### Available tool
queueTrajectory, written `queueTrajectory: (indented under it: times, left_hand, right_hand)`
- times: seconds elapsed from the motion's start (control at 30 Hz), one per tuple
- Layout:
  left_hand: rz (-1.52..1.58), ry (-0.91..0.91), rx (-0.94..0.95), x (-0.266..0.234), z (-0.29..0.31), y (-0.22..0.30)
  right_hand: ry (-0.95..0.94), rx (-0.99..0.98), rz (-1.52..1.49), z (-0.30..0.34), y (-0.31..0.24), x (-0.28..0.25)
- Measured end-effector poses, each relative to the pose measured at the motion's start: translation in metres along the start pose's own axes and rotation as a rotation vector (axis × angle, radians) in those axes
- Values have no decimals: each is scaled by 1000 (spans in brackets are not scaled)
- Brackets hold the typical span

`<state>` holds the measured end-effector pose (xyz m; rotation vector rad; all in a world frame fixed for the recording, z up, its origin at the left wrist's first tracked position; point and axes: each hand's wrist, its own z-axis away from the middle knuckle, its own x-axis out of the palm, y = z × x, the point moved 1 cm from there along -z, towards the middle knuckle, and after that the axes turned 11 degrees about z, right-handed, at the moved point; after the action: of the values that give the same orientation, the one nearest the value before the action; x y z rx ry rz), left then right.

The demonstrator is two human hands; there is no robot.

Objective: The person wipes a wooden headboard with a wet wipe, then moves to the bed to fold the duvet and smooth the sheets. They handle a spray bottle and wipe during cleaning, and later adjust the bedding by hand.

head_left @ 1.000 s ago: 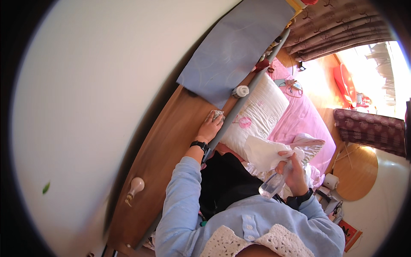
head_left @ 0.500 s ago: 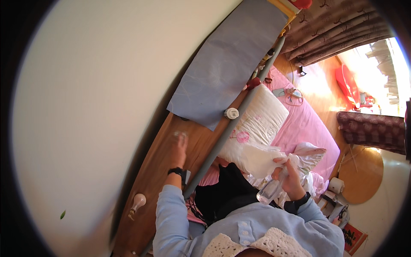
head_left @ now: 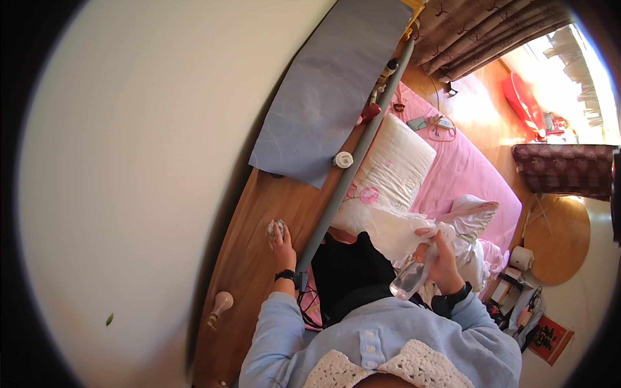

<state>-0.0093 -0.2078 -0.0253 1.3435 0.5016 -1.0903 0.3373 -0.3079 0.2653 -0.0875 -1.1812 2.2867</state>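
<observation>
My left hand [head_left: 283,249] rests on the long wooden headboard shelf [head_left: 259,265], its fingers closed over a crumpled white wad [head_left: 275,228], paper or cloth. In my right hand [head_left: 443,262] is a clear spray bottle [head_left: 409,279], held tilted above the bed, its base toward me. The bottle's top is partly covered by my fingers. Thin white sheeting [head_left: 388,238] lies against that hand; whether I also grip it is unclear. A blue-grey mat [head_left: 317,97] covers the far part of the shelf.
A white-lidded jar [head_left: 343,160] stands by the mat, near the shelf's grey padded rail [head_left: 349,171]. A bulb-shaped lamp [head_left: 222,304] sits at the near end. White pillow [head_left: 391,161] and pink bed [head_left: 466,168] lie right of the rail. The wall [head_left: 149,161] borders the left.
My left hand has slid the wad along the shelf toward me, away from the mat. My right hand still holds the bottle in much the same place. The view has shifted slightly.
</observation>
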Motion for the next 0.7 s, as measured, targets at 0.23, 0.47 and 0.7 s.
queueTrajectory:
  times: [0.23,0.47,0.7]
  left_hand:
    - [-35,-120,307,-9,1,-27]
    - [152,65,-144,-22,84,-115]
    - [281,607,-495,-8,116,-143]
  right_hand:
    - [32,-48,79,35,14,7]
    - [-26,-126,-8,65,24,7]
    - [53,-132,-9,79,38,8]
